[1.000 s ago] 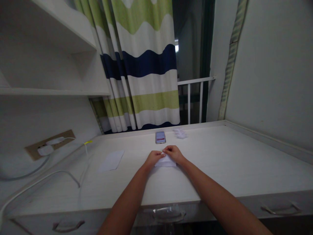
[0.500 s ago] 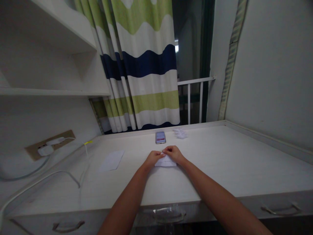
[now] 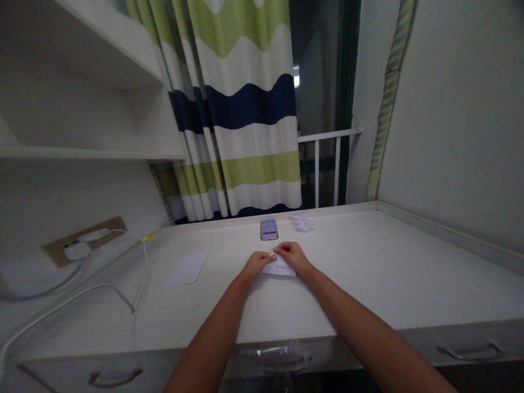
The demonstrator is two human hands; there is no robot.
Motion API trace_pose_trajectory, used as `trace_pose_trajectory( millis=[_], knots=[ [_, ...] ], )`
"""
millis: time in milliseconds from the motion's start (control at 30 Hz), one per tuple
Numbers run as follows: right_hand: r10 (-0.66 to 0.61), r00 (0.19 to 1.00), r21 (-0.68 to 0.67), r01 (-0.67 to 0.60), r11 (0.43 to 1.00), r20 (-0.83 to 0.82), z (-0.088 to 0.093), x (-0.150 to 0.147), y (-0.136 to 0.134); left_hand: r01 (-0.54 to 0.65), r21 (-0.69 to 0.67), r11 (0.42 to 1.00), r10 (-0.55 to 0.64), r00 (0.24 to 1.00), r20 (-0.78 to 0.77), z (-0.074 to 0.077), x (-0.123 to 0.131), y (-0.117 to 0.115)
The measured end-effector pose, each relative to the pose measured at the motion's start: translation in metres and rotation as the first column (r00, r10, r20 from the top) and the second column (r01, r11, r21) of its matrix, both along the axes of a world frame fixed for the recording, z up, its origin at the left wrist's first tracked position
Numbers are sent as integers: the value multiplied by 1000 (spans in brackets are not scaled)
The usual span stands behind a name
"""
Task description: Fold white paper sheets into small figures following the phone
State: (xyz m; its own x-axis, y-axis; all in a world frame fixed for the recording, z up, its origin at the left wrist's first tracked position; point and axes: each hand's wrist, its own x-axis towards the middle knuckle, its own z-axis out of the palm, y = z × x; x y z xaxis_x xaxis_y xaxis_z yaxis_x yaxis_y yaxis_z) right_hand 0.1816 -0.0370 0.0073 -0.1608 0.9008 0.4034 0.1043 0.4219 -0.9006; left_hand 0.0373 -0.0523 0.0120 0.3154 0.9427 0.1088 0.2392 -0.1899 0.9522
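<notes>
A folded piece of white paper [image 3: 280, 267] is held between my two hands just over the white desk [image 3: 286, 311]. My left hand [image 3: 257, 264] grips its left side, the thumb lying on top. At the paper's upper edge, the fingertips of my right hand [image 3: 293, 255] pinch it close to the left thumb. The fingers under the sheet are hidden. Beyond my hands lies a phone [image 3: 269, 230] with its screen lit. Folded or crumpled white paper pieces [image 3: 301, 223] rest to the right of the phone.
A flat white sheet [image 3: 187, 268] lies on the desk to the left. White cables [image 3: 94, 292] run along the left side from a charger [image 3: 77, 251] at the wall socket. A shelf [image 3: 90, 154] overhangs the left. A curtain [image 3: 254, 136] hangs behind the desk.
The paper has tilted and lifted slightly, its lower edge a little higher than before. My hands keep nearly the same place and grip.
</notes>
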Motion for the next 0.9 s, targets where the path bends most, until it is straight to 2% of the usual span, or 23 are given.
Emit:
trace_pose_trajectory(
  millis=[200,400,600,900],
  knots=[
    [7,996,26,-9,1000,88,-3,0,1,8,4,1000,-8,1000,2,1,-1,-1],
    [-78,994,33,76,997,77,0,2,1,41,-61,997,-31,986,162,6,2,-6],
    [-93,993,20,92,996,69,0,2,0,35,-19,999,-33,990,137,7,2,-6],
    [-169,986,-16,169,986,0,2,4,1,-29,-129,991,62,962,264,3,1,-2]
  ],
)
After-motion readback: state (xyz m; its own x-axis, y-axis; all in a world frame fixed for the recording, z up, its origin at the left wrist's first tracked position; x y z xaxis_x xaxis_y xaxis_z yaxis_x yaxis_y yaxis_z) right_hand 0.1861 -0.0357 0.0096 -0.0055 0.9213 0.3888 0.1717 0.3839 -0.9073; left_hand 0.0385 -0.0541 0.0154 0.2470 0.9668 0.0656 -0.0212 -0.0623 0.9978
